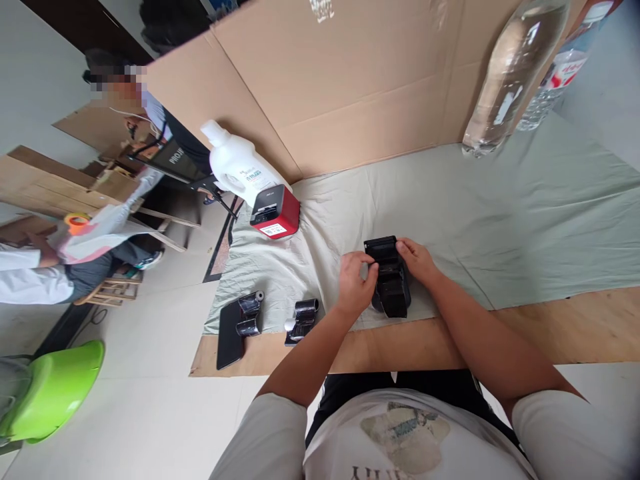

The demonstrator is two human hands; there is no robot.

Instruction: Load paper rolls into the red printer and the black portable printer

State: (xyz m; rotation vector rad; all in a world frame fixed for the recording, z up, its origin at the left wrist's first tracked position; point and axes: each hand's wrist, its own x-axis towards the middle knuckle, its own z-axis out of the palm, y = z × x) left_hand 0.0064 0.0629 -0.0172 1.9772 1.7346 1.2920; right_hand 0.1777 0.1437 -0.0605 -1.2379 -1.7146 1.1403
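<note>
A black portable receipt printer [393, 283] lies on the cloth in front of me, its cover apparently swung open and its inner bay showing. My left hand [357, 283] has curled fingers at the printer's left edge, thumb and index finger against it. On the other side, my right hand [419, 261] pinches the upper right corner. Whatever sits deep inside the bay is too dark to make out. To the left lie several small dark-wrapped paper rolls [250, 305], some beside a flat black device [230, 337], others in a second cluster [304, 317] nearer my left forearm.
A red and black boxy device [276, 212] stands before a white jug [245, 163] at the back left. Cardboard [360, 87] walls the table's far side. A large clear bottle [515, 80] and a labelled bottle [555, 83] stand at the right. People sit at a bench leftward.
</note>
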